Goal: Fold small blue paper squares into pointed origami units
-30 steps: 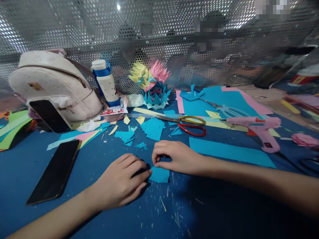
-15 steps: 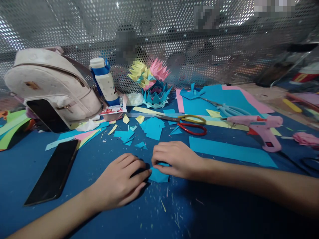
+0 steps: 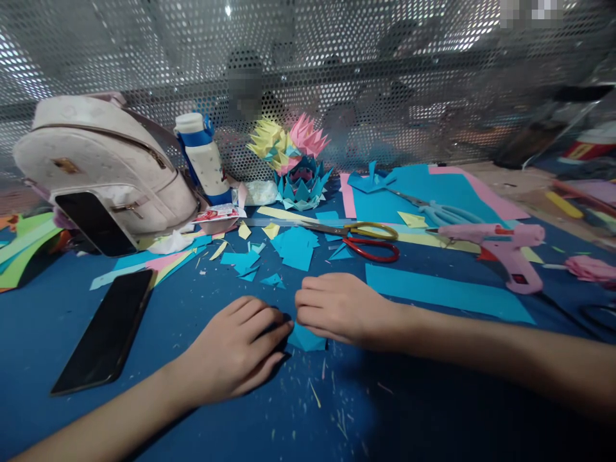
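A small piece of blue paper [image 3: 308, 339] lies on the blue table in front of me, partly covered by my hands. My right hand [image 3: 337, 308] is closed over its upper edge, fingers curled and pressed down. From the left, my left hand [image 3: 248, 346] meets the paper's edge with curled fingers, the fingertips touching it. Just beyond my hands lie blue paper scraps [image 3: 294, 247] and scissors [image 3: 370, 239] with one yellow and one red handle. A long blue paper strip [image 3: 443, 292] rests to the right of my right hand.
A pink glue gun [image 3: 495, 240] and light blue scissors [image 3: 445, 212] are on the right. Folded paper flowers [image 3: 303, 183] stand at the back, before a perforated metal screen [image 3: 308, 83]. Leftward are a phone [image 3: 106, 330], a backpack [image 3: 106, 160] and a bottle [image 3: 205, 160].
My right hand has shifted slightly and its fingers have come down over the blue paper, hiding its upper part. My left hand has barely moved.
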Demonstrator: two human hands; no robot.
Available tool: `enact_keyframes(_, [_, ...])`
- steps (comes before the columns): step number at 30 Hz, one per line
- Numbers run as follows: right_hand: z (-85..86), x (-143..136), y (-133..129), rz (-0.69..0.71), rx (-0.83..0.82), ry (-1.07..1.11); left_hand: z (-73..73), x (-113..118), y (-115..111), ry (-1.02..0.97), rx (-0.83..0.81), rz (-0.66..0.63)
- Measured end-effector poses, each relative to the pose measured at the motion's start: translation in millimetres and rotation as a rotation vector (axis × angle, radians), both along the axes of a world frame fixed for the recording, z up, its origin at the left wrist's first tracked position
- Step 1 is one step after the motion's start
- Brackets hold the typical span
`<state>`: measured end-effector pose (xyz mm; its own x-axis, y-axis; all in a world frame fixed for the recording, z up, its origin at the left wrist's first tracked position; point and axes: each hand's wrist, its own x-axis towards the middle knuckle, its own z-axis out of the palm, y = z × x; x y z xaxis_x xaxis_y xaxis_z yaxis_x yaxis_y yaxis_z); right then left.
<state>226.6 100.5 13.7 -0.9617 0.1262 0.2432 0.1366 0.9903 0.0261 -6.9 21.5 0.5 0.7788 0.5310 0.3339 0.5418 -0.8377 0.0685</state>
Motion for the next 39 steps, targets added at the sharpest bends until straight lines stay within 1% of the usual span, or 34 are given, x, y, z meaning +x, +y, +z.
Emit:
enact_keyframes(5, [11.2, 2.2, -4.6, 0.02, -0.014, -0.071, 1.4, 1.2, -0.3, -0.002, 0.01, -0.007])
enact_keyframes(10, [11.8, 2.4, -19.3, -0.106, 0.051, -0.071, 1.6, 2.0, -1.0, 0.015, 0.024, -0.002])
enact_keyframes(12, [11.8, 1.8, -23.4, -0.146, 0.047, -0.112, 1.7, 2.2, -1.2, 0.038, 0.025, 0.004])
enact_keyframes(16, [17.3, 1.7, -26.7, -0.159, 0.011, -0.251, 2.1, 2.3, -1.1, 0.075, 0.007, 0.008])
enact_keyframes(19, [22.0, 1.7, -27.4, -0.165, -0.009, -0.302, 2.6, 2.4, -1.0, 0.087, -0.009, 0.009])
enact_keyframes(23, [26.1, 2.4, -26.6, -0.191, -0.042, -0.347, 2.5, 2.2, -0.9, 0.083, -0.005, 0.002])
enact_keyframes(27, [28.4, 5.0, -24.0, -0.221, -0.059, -0.348, 2.7, 2.1, -1.1, 0.082, 0.002, 0.006])
enact_keyframes(30, [29.2, 5.8, -22.8, -0.201, -0.058, -0.344, 3.7, 3.0, -1.7, 0.105, -0.016, 0.011])
enact_keyframes(34, [33.4, 6.7, -18.7, -0.185, -0.078, -0.345, 5.4, 5.6, -3.6, 0.178, -0.063, 0.055])
enact_keyframes(37, [39.2, 9.2, -10.3, -0.212, -0.129, -0.303, 6.2, 7.6, -5.3, 0.21, -0.072, 0.083])
enact_keyframes(39, [42.1, 10.8, -4.5, -0.266, -0.149, -0.281, 6.2, 8.2, -5.8, 0.215, -0.079, 0.088])
